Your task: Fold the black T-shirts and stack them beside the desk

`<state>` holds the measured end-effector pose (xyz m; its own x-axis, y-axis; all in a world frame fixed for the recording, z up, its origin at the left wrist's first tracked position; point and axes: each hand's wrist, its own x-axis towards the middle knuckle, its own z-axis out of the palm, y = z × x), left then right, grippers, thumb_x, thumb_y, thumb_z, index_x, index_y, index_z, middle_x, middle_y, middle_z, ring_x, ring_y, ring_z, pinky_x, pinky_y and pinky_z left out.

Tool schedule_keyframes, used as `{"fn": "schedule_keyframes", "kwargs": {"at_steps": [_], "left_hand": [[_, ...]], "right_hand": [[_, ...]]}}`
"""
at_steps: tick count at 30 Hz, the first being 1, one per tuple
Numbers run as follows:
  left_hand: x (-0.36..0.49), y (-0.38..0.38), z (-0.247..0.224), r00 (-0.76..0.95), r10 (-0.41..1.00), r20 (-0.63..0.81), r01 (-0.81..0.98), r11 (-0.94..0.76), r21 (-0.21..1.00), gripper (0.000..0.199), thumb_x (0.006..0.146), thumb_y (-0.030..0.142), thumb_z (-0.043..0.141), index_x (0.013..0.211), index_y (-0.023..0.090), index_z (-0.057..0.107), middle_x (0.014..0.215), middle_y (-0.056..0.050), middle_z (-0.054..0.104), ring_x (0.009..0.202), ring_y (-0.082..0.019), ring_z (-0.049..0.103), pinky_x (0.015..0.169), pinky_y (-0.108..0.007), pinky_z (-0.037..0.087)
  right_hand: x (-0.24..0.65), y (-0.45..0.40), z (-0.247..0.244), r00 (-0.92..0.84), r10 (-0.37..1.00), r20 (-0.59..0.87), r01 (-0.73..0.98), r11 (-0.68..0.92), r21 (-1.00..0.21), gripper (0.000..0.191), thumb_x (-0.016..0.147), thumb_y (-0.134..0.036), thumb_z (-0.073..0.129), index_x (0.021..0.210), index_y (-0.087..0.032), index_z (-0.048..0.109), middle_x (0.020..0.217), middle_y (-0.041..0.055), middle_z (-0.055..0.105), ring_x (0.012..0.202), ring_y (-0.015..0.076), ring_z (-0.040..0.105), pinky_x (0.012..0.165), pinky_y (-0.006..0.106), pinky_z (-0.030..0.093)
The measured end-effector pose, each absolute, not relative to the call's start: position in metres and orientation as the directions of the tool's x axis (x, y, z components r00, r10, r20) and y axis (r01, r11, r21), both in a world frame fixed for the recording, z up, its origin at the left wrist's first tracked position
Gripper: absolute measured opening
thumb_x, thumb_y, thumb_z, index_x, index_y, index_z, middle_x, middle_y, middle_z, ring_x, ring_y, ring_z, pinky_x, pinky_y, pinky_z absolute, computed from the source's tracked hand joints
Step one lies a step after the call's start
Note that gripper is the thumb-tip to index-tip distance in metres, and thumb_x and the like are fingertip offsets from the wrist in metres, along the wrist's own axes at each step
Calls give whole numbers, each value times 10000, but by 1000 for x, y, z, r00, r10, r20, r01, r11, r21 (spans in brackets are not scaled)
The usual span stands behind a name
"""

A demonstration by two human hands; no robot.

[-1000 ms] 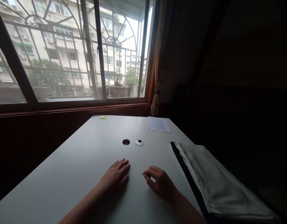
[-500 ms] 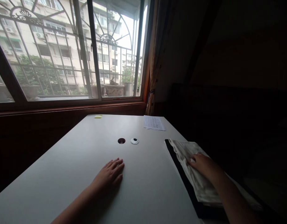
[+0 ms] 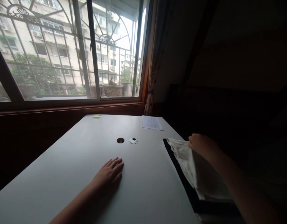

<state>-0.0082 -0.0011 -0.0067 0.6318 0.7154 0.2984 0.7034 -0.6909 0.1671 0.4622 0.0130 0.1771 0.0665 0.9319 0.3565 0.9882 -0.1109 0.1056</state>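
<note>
My left hand lies flat on the white table, fingers stretched out and holding nothing. Over at the table's right side, my right hand is closed on a folded white cloth, perhaps a garment, and pulls part of it up above the pile. The lower part of the cloth still rests on a dark folded cloth at the table's right edge. My right forearm hides some of the pile.
Beyond my left hand are a round hole in the tabletop and its white cap. Sheets of paper and a yellow sticky note lie near the far edge. A window and a curtain stand behind.
My right hand has risen from the pile, lifting a fold of the white cloth with it. The left hand stays in place on the table.
</note>
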Motion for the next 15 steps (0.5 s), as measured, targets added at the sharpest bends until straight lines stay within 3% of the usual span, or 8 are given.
{"fn": "schedule_keyframes", "kwargs": {"at_steps": [3, 6, 8, 10, 12, 15], "left_hand": [[-9, -1, -7, 639, 709, 299, 701, -696, 154, 467, 1003, 327, 493, 1465, 253, 492, 1526, -78, 497, 1416, -312, 443, 1169, -544, 389], [-11, -1, -7, 651, 688, 320, 682, -716, 152, 437, 984, 284, 511, 1418, 245, 538, 1484, -79, 542, 1393, -303, 470, 1160, -527, 413], [-13, -2, -5, 647, 678, 348, 667, -725, 170, 407, 989, 278, 507, 1391, 249, 562, 1449, -77, 574, 1368, -295, 497, 1143, -514, 439], [-15, -3, -2, 613, 686, 391, 663, -717, 217, 382, 1009, 313, 495, 1381, 268, 568, 1419, -69, 600, 1339, -285, 525, 1116, -499, 471], [-17, -5, 2, 553, 711, 434, 661, -692, 290, 395, 1026, 370, 481, 1409, 295, 537, 1407, -61, 607, 1312, -271, 547, 1095, -480, 493], [-21, -8, 9, 431, 762, 483, 648, -634, 422, 474, 1029, 430, 470, 1489, 321, 435, 1431, -74, 574, 1306, -269, 551, 1090, -479, 493]], "right_hand": [[429, 16, 217, -49, 863, 502, 997, 8, 82, 135, 845, -182, 562, 738, -192, 643, 855, 70, 661, 670, 182, 645, 603, 293, 417], [385, 18, 256, -109, 749, 654, 917, 330, -225, 134, 922, -248, 515, 836, -214, 611, 875, 38, 665, 582, 134, 630, 598, 280, 484], [355, 21, 279, -75, 715, 695, 745, 503, -437, 112, 942, -301, 525, 889, -232, 595, 816, 21, 668, 569, 146, 644, 553, 279, 509], [328, 26, 302, -95, 686, 721, 512, 655, -556, 97, 956, -332, 542, 942, -244, 582, 754, -2, 661, 607, 164, 676, 579, 295, 552], [305, 29, 323, -115, 633, 766, 285, 759, -585, 108, 968, -358, 552, 992, -253, 559, 753, -18, 660, 677, 177, 712, 631, 316, 585], [282, 28, 353, -11, 466, 885, 105, 880, -463, 124, 992, -389, 542, 1048, -281, 519, 893, -21, 676, 832, 171, 736, 760, 334, 608]]}}
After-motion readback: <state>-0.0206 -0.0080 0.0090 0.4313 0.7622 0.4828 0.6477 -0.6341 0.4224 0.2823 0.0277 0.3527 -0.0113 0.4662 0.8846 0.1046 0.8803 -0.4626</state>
